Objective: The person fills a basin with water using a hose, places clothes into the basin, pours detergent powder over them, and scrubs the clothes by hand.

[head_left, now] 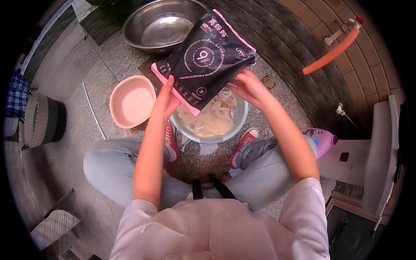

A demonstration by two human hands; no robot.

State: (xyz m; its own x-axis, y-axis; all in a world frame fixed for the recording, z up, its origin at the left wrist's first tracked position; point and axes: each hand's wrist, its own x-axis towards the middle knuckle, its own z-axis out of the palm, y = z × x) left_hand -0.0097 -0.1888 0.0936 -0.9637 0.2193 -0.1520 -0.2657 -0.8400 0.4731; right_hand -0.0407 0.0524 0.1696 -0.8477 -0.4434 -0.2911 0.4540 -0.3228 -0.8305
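A black printed pouch [203, 56] with pink edges is held up, tilted, over a basin. My left hand [168, 99] grips its lower left edge, with the thumb on the front. My right hand [250, 88] is closed at its lower right side; some of those fingers are hidden behind the pouch. Below, a light blue basin [243, 116] holds cream-coloured cloth [208, 119] in what looks like water. The pouch covers the basin's far part.
A pink basin [133, 102] stands on the left, and a large steel basin [167, 31] at the back. An orange hose [333, 51] hangs from a wall tap. By my right knee lies a purple bottle [323, 141]. A dark basket [45, 117] is at far left.
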